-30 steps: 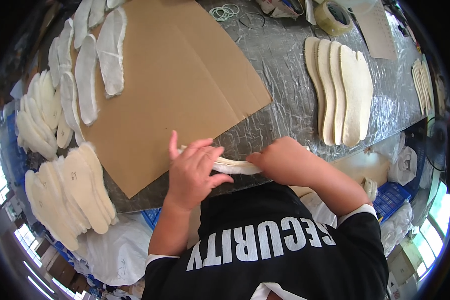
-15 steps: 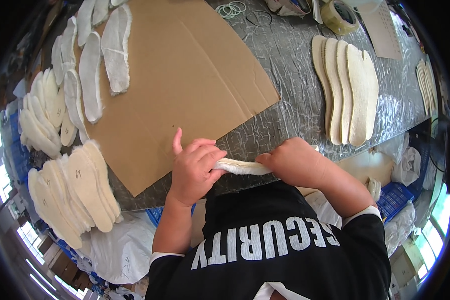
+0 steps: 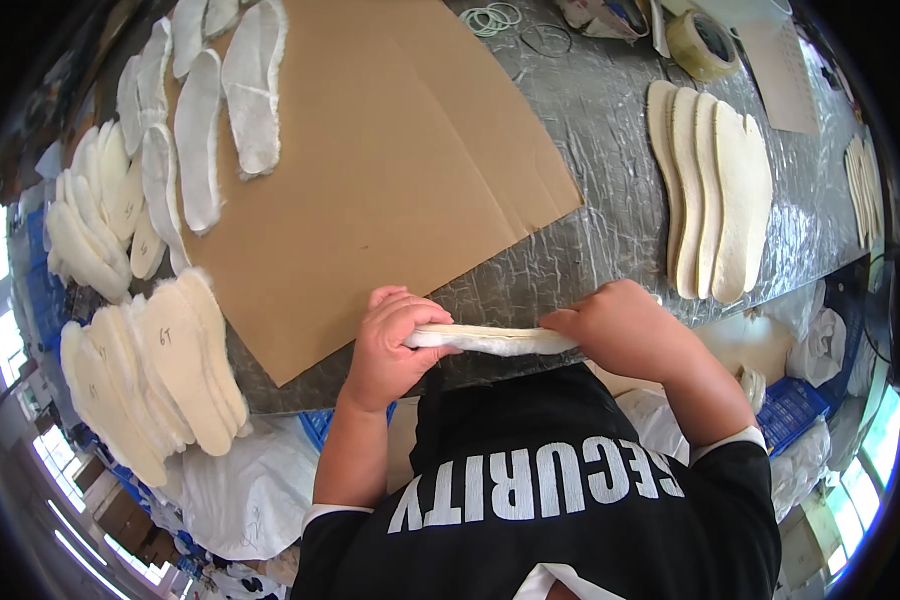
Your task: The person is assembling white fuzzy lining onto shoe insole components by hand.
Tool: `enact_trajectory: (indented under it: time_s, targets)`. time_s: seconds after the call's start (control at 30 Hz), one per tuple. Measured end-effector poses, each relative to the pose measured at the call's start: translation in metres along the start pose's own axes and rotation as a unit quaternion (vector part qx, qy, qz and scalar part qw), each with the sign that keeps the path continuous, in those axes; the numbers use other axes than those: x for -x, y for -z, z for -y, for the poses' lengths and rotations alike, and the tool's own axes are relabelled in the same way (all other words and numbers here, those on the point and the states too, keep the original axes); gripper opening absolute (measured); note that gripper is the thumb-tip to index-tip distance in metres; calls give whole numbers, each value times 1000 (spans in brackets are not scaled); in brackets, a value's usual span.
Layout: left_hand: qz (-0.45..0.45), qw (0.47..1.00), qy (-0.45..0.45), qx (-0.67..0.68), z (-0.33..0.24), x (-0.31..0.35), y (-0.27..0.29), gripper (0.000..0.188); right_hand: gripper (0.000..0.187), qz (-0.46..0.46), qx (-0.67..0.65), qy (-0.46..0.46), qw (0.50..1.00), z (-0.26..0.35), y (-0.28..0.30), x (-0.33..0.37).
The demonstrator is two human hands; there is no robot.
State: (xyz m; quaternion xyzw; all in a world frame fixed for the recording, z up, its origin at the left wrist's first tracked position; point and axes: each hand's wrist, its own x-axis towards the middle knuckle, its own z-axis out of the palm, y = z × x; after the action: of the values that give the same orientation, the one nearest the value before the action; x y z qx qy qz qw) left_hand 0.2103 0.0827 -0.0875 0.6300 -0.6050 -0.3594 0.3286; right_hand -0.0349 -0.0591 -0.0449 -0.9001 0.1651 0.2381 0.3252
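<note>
A fleecy insole [image 3: 500, 340] is held edge-up between my hands, close to my body at the table's near edge. Its cream face and white fluffy side both show as a narrow strip. My left hand [image 3: 392, 345] pinches its left end between thumb and fingers. At the other end my right hand [image 3: 620, 330] is closed on it, thumb along the upper edge; that end is hidden by the hand. On the right lies a fanned row of cream insoles [image 3: 735, 210]. A stack of fluffy-edged insoles [image 3: 180, 350] sits at the left near edge.
A brown cardboard sheet [image 3: 400, 140] covers much of the grey foil-covered table [image 3: 610, 240]. White fleece insoles [image 3: 202, 140] lie along its left side, with another insole pile [image 3: 90, 215] beyond. A tape roll [image 3: 703, 45], rubber bands [image 3: 492, 18] and a paper sheet [image 3: 778, 80] lie at the back.
My left hand has closed its raised finger in and now grips nearer the insole's end. More of the insole shows between my hands. The view has shifted slightly.
</note>
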Motion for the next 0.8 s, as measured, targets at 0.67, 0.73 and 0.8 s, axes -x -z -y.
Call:
enact_trajectory:
  time_s: [0.67,0.73,0.8]
  targets:
    - [-1,969,-103,-227,-20,-10,-44,73,80,-265,78,-23,961,-13,-24,-20]
    - [43,966,-96,-237,-15,-28,-65,79,97,-278,89,-2,957,-27,-63,-33]
    - [102,942,-82,-308,2,-31,-77,94,105,-226,90,-23,970,-32,-70,-39]
